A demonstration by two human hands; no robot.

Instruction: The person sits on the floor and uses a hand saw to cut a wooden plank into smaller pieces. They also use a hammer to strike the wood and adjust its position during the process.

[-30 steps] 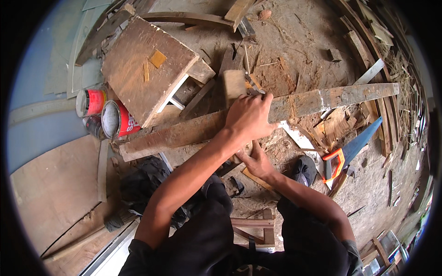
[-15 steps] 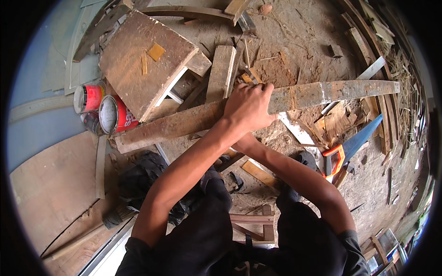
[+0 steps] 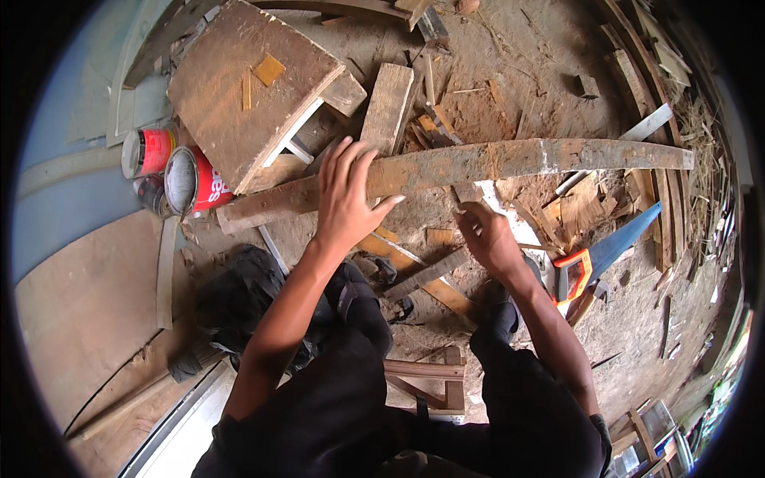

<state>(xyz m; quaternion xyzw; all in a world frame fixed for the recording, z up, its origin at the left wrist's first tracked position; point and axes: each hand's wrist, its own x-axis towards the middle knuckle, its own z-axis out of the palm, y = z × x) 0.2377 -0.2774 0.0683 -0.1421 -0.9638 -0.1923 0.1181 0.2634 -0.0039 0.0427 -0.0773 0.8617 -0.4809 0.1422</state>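
A long, weathered wooden plank (image 3: pixel 510 159) lies crosswise in front of me, its face worn brown and grey. My left hand (image 3: pixel 347 195) rests on the plank left of its middle, fingers spread over the wood and thumb out to the side. Just below the plank's near edge is my right hand (image 3: pixel 489 239), its fingers curled in a pinch. A small dark bit shows at those fingertips, too small to name. To the right, a handsaw (image 3: pixel 617 243) with a blue blade and orange-black handle lies on the ground, with a hammer (image 3: pixel 588 303) partly beneath it.
A worn wooden board (image 3: pixel 239 88) stands raised at the left, by red paint cans (image 3: pixel 205 182). A black plastic bag (image 3: pixel 239 295) lies beside my left leg. Timber offcuts (image 3: pixel 388 107) and scraps litter the dirt floor, and more boards line the right side.
My hands, together at the plank's middle before, have parted. The left has slid leftward with fingers opened out; the right has come out from under it to the right. The plank has shifted slightly.
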